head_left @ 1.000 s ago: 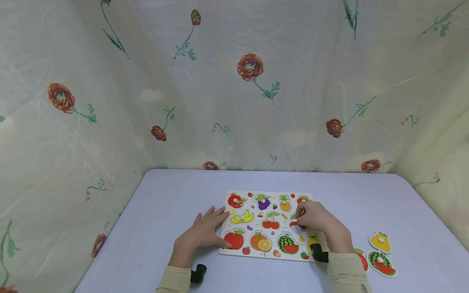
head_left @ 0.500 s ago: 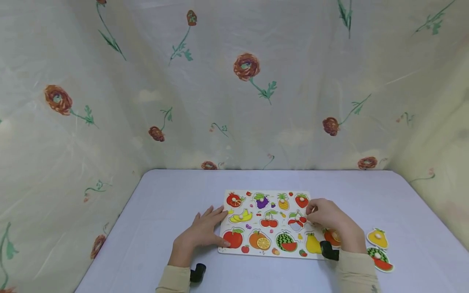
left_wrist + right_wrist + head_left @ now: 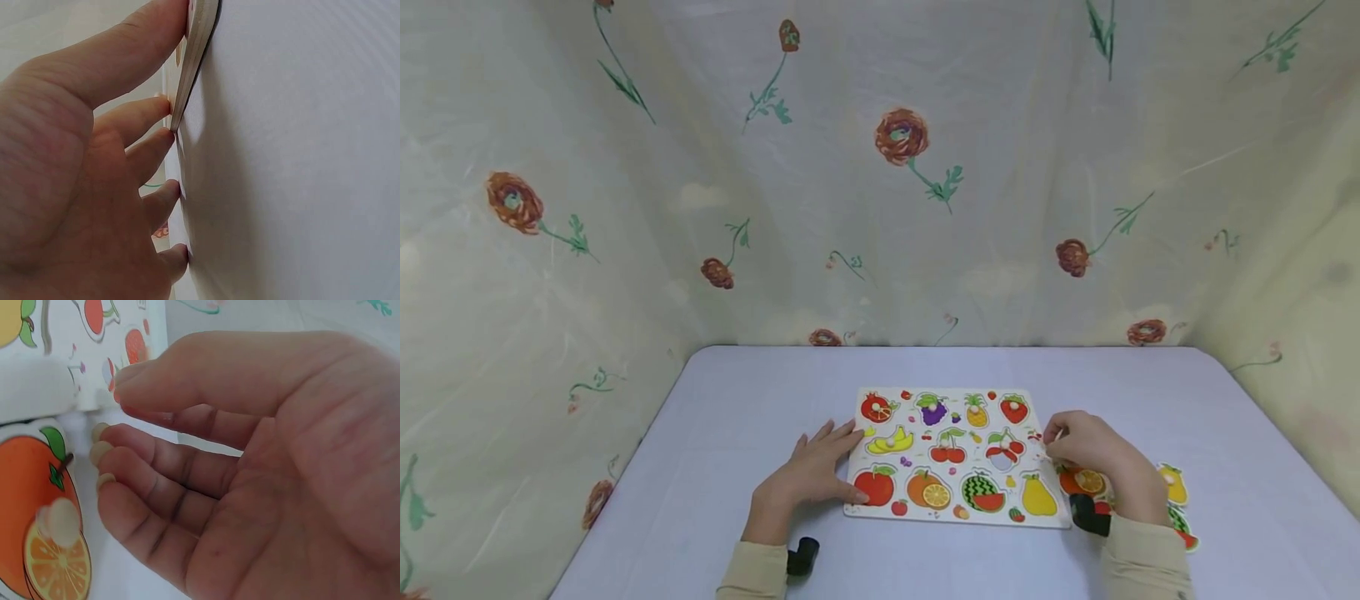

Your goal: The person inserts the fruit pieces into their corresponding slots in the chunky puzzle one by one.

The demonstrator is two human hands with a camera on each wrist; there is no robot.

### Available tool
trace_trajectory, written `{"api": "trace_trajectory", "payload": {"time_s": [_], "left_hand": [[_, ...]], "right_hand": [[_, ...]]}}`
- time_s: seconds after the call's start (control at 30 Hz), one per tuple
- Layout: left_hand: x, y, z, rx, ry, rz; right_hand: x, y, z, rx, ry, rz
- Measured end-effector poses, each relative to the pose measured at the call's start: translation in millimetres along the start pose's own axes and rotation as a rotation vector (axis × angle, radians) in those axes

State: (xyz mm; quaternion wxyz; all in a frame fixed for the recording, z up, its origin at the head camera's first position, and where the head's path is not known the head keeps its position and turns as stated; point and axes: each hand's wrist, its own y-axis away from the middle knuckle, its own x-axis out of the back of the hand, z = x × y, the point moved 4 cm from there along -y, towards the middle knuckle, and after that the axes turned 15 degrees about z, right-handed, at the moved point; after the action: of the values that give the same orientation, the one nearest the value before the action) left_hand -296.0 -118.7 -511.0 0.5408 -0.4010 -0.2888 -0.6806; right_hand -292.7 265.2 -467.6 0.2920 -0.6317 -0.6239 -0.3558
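Observation:
A white fruit puzzle board (image 3: 925, 471) lies on the table. My left hand (image 3: 805, 473) rests at its left edge, fingers spread; in the left wrist view the thumb (image 3: 125, 53) lies against the board's rim. My right hand (image 3: 1090, 446) hovers just past the right edge. Its fingers (image 3: 125, 512) are loosely curled, with nothing visible in them. The loose orange piece (image 3: 22, 481), with a knob, lies beside the fingertips. Inside the board, a red-and-white piece with green leaves (image 3: 1005, 448) sits at the right of the middle row.
A yellow pear piece (image 3: 1176, 483) and a watermelon piece (image 3: 1182, 525) lie to the right, partly behind the right wrist. Part of a red piece (image 3: 1102, 507) shows by that wrist. The bottom row holds pictures of an apple, orange, watermelon and pear. A flowered curtain (image 3: 985, 208) hangs behind the table.
My right hand has left the red-and-white piece and moved right, off the board's edge toward the loose pieces. The strawberry and pear pictures have come into view. The left hand stays put.

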Motion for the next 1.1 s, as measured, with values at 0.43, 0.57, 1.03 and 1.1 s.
{"api": "trace_trajectory", "payload": {"time_s": [0.43, 0.57, 1.03, 1.1], "left_hand": [[-1.3, 0.7, -3.0, 0.002, 0.003, -0.001], [-0.5, 1.9, -0.5, 0.003, 0.005, -0.004], [5.3, 4.1, 5.8, 0.006, 0.013, -0.011], [5.9, 4.2, 6.0, 0.009, 0.011, -0.011]], "right_hand": [[9, 11.4, 14, -0.064, 0.01, -0.031], [12, 14.6, 18, -0.067, 0.039, -0.026], [11, 20.4, 18, -0.025, 0.034, -0.029], [12, 21.3, 17, -0.024, 0.036, -0.035]]}}
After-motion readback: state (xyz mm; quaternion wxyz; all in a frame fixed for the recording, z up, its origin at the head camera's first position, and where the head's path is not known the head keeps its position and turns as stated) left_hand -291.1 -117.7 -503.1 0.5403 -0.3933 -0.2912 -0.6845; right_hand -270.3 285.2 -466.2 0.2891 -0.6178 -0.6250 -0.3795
